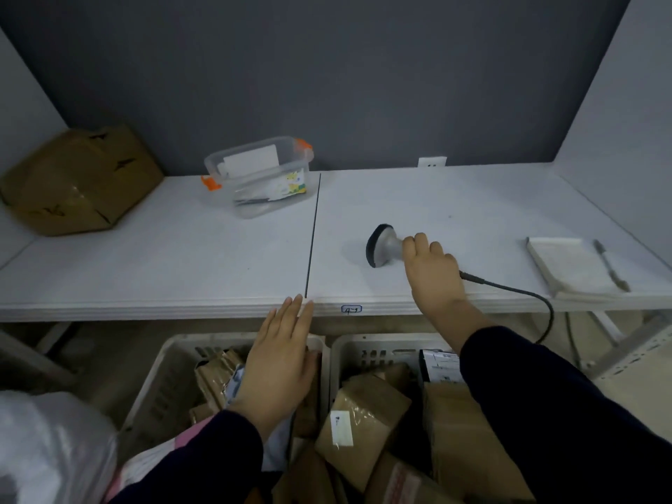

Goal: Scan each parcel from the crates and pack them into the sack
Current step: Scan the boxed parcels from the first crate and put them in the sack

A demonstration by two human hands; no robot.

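1. Crates come to two in the head view, a left crate [160, 387] and a right crate [363, 352], side by side below the front edge of the table [163, 249]. We count one scanner [381, 245] and one sack [47, 449].
2. We see brown parcels [363, 405] heaped in both crates, overlapping too much for an exact count.
3. On the table we also count one clear tub [262, 176] with orange latches, one cardboard box [80, 180] at the far left, and one white pad [571, 267] with one pen [611, 263] lying on it.
4. The right hand [432, 271] has its fingers curled tight round the scanner's handle. The scanner's dark head points left and lies on the table, and its cable [523, 291] trails right and drops over the edge.
5. The left hand [280, 361] holds nothing, its fingers straight and close together. It is palm down above the left crate's parcels, fingertips level with the table's front edge; we cannot tell whether they touch it.
6. The right arm, in a dark sleeve, stretches forward over the right crate; the left forearm rises from the bottom of the picture.
7. The white sack sits at lower left, just beside the left crate.
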